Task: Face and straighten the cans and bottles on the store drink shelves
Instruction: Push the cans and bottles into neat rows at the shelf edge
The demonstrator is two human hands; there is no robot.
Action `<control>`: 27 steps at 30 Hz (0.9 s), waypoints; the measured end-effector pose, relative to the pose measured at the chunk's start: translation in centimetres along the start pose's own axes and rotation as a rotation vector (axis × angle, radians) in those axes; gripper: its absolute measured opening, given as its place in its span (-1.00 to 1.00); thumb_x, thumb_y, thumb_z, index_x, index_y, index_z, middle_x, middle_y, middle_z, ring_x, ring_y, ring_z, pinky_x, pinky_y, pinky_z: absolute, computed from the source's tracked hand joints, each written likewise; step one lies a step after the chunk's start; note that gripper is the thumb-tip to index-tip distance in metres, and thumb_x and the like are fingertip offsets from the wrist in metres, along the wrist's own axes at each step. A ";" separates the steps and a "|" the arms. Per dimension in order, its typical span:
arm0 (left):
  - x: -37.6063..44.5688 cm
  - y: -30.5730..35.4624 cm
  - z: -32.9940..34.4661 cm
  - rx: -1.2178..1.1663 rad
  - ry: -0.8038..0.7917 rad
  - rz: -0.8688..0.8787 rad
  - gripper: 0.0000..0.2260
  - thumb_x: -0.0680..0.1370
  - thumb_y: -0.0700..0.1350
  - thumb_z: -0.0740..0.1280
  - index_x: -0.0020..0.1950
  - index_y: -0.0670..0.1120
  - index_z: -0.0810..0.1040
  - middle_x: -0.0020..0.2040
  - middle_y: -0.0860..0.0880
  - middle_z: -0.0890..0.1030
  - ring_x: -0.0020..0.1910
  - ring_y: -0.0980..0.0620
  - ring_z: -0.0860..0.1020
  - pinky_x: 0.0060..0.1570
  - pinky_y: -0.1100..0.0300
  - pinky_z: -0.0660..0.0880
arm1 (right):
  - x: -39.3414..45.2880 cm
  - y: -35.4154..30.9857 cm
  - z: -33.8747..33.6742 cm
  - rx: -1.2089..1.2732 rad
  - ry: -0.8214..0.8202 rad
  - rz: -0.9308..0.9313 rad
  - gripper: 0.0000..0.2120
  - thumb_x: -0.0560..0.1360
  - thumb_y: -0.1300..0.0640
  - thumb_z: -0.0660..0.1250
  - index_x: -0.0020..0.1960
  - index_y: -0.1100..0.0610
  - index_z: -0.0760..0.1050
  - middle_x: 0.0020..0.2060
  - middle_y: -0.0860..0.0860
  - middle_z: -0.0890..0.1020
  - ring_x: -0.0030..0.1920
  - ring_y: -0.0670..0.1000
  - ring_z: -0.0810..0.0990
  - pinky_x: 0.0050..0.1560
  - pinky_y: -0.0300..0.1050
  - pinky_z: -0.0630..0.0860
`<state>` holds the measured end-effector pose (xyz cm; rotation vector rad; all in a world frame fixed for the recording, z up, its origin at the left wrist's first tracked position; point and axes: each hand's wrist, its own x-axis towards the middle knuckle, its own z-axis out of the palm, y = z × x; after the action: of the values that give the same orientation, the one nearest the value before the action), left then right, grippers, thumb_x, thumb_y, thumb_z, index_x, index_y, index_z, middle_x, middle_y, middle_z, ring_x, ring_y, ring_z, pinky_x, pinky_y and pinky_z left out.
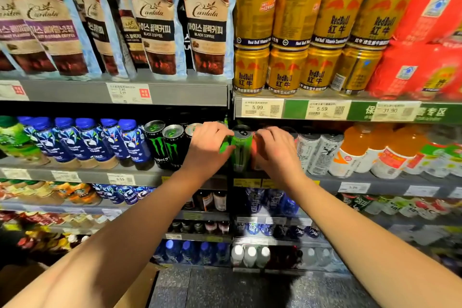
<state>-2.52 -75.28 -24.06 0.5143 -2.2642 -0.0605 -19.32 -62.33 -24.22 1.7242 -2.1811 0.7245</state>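
A tall green energy-drink can (242, 151) stands at the front of the middle shelf, right at the divide between two shelf bays. My left hand (207, 145) is curled against its left side, fingertips at its rim, and a second patch of green (225, 148) shows under my thumb. My right hand (273, 151) is curled just right of the can, thumb against its side. What my right fingers close on is hidden. Black energy-drink cans (166, 147) stand to the left and white cans (316, 154) to the right.
Blue-capped bottles (100, 142) fill the left of this shelf and orange-drink bottles (367, 155) the right. Above are coffee pouches (155, 20), gold Red Bull cans (300, 32) and red packs (425, 40). Lower shelves hold more bottles. A cardboard box (140, 290) sits on the floor.
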 end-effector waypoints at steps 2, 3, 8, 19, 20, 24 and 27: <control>0.0 1.7 0.7 -0.033 0.010 0.061 -0.77 0.43 -0.14 0.53 0.05 -0.14 0.63 -0.02 -0.06 0.62 0.06 -0.07 0.54 0.06 0.07 0.40 | -1.2 1.5 -0.6 -0.018 0.019 0.047 -0.47 0.37 0.10 0.52 0.27 0.15 0.45 0.19 0.10 0.51 0.23 0.16 0.43 0.30 0.13 0.35; -0.1 2.6 1.2 -0.052 0.001 0.079 -0.78 0.44 -0.14 0.52 0.04 -0.14 0.63 -0.03 -0.06 0.62 0.06 -0.07 0.54 0.05 0.08 0.41 | -1.7 2.3 -0.8 -0.044 0.035 0.065 -0.47 0.35 0.10 0.53 0.27 0.16 0.45 0.19 0.11 0.51 0.24 0.16 0.42 0.31 0.14 0.35; 0.8 7.1 5.0 -0.104 -0.069 0.067 -0.76 0.42 -0.18 0.46 0.08 -0.13 0.61 -0.01 -0.07 0.60 0.01 -0.10 0.53 -0.01 0.07 0.41 | -4.1 5.5 -2.7 -0.133 0.123 0.233 -0.52 0.38 0.14 0.51 0.25 0.19 0.47 0.22 0.18 0.50 0.28 0.21 0.41 0.24 0.18 0.37; 3.7 12.2 9.7 0.062 -0.140 -0.084 -0.70 0.36 -0.08 0.42 0.05 -0.15 0.59 -0.04 -0.11 0.58 -0.03 -0.14 0.50 -0.05 0.02 0.38 | -7.0 10.0 -3.7 0.200 0.157 0.562 -0.40 0.47 0.26 0.38 0.47 0.10 0.29 0.35 0.14 0.38 0.24 0.15 0.48 0.07 0.07 0.57; 3.6 12.2 9.8 0.070 -0.146 -0.090 -0.67 0.32 -0.11 0.47 0.04 -0.15 0.58 -0.04 -0.11 0.57 -0.04 -0.15 0.51 -0.04 0.03 0.39 | -7.1 10.0 -3.5 0.162 0.165 0.556 -0.41 0.48 0.25 0.39 0.47 0.09 0.30 0.33 0.12 0.43 0.20 0.14 0.54 -0.02 0.05 0.61; 3.8 12.5 10.1 0.095 -0.132 -0.118 -0.66 0.31 -0.22 0.57 0.03 -0.20 0.59 -0.06 -0.15 0.58 -0.08 -0.17 0.54 -0.08 0.01 0.48 | -7.0 10.7 -2.8 0.273 0.180 0.504 -0.47 0.52 0.29 0.35 0.45 0.14 0.30 0.29 0.16 0.45 0.27 0.16 0.46 0.03 0.11 0.56; 3.7 13.2 10.4 0.091 -0.062 -0.156 -0.66 0.30 -0.26 0.56 0.04 -0.21 0.59 -0.02 -0.17 0.57 -0.02 -0.19 0.52 -0.02 -0.02 0.51 | -7.4 11.3 -2.2 0.318 0.199 0.479 -0.42 0.52 0.27 0.36 0.46 0.11 0.21 0.27 0.16 0.40 0.29 0.18 0.40 0.12 0.18 0.50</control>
<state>-16.82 -65.85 -25.88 0.7459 -2.2916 -0.0527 -28.52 -53.16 -28.48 1.1781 -2.4550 1.3588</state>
